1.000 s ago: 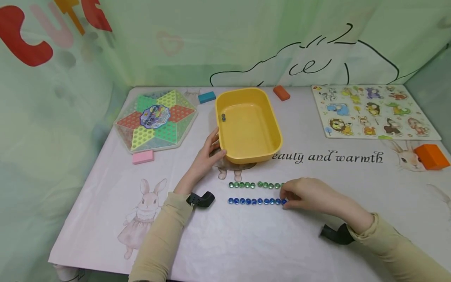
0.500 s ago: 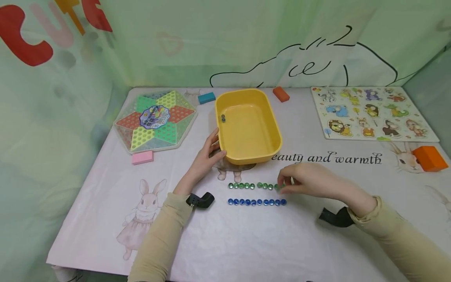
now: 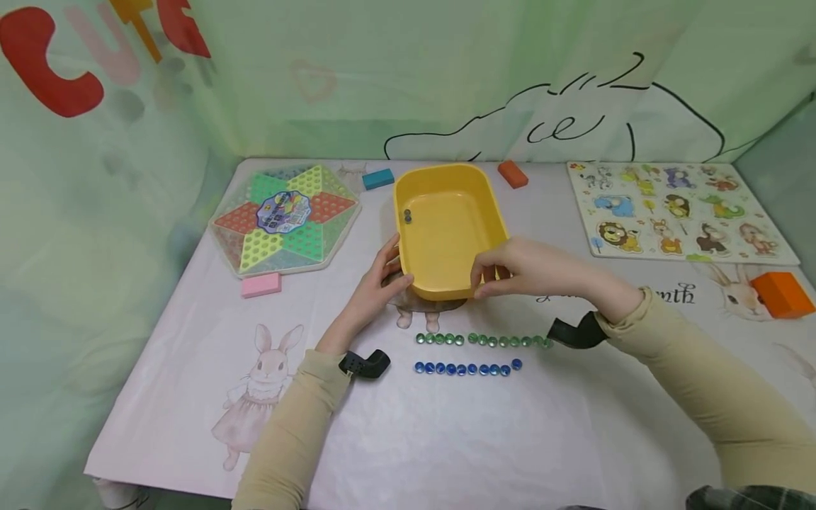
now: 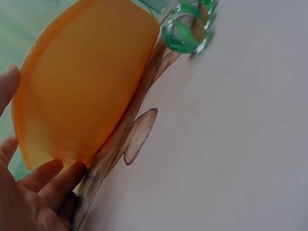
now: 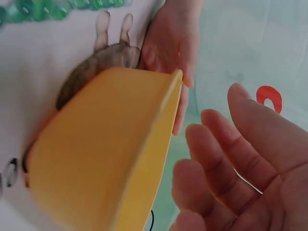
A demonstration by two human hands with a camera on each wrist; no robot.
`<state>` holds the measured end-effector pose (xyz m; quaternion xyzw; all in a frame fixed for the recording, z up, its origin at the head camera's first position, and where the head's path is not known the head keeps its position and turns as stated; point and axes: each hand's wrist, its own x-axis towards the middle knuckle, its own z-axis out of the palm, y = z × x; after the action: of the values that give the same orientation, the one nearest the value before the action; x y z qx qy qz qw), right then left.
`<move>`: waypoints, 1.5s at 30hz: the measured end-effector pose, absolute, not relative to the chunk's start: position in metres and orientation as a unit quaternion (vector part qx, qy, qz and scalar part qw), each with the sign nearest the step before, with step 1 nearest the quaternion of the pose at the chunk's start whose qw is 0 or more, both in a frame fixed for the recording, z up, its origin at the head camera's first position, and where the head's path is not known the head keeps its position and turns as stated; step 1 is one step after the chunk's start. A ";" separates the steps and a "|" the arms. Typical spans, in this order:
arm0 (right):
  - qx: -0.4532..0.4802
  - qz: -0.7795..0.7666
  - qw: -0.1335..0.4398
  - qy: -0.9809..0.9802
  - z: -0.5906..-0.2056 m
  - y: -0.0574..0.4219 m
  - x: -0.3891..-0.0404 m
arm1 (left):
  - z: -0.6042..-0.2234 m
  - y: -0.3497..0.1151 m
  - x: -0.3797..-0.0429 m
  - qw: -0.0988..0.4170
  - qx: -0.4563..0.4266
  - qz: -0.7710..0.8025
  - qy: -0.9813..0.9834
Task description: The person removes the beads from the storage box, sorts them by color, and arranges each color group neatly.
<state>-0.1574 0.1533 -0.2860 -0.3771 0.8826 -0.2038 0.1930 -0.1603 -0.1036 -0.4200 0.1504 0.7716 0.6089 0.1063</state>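
In the head view a yellow plastic tub (image 3: 446,234) stands mid-table, with two small dark marbles (image 3: 408,216) near its left wall. My left hand (image 3: 376,287) grips its front left corner, thumb at the front and fingers along the side. Over the tub's front right rim is my right hand (image 3: 516,269), fingers loosely bent; the right wrist view shows nothing between its fingers (image 5: 204,144). In front of the tub run a row of green glass marbles (image 3: 482,341) and, nearer, a row of blue marbles (image 3: 462,370). The rightmost blue marble (image 3: 517,364) sits slightly out of line.
A star-patterned Chinese checkers board (image 3: 283,219) lies at the left, a pink block (image 3: 261,285) by its front edge. Behind are a blue block (image 3: 378,178) and a red-orange block (image 3: 513,173). An animal puzzle board (image 3: 682,212) and an orange block (image 3: 783,295) are at the right.
My right hand has moved from the marble rows up and left to the tub's front rim, uncovering the green row's right end. The last blue marble has shifted slightly. My left hand stays put.
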 end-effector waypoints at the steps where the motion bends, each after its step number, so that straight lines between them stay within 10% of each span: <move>1: -0.376 -0.205 0.194 0.883 -0.285 0.151 -0.161 | -0.420 -0.104 -0.160 0.106 0.152 0.609 0.771; 45: -0.253 -0.100 0.206 0.940 -0.330 0.061 -0.292 | -0.417 -0.105 -0.163 0.122 0.138 0.612 0.769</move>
<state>-0.2921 0.0610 -0.3299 -0.2526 0.9402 -0.0997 0.2057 -0.1634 -0.1049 -0.4169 0.1379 0.7688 0.6123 0.1225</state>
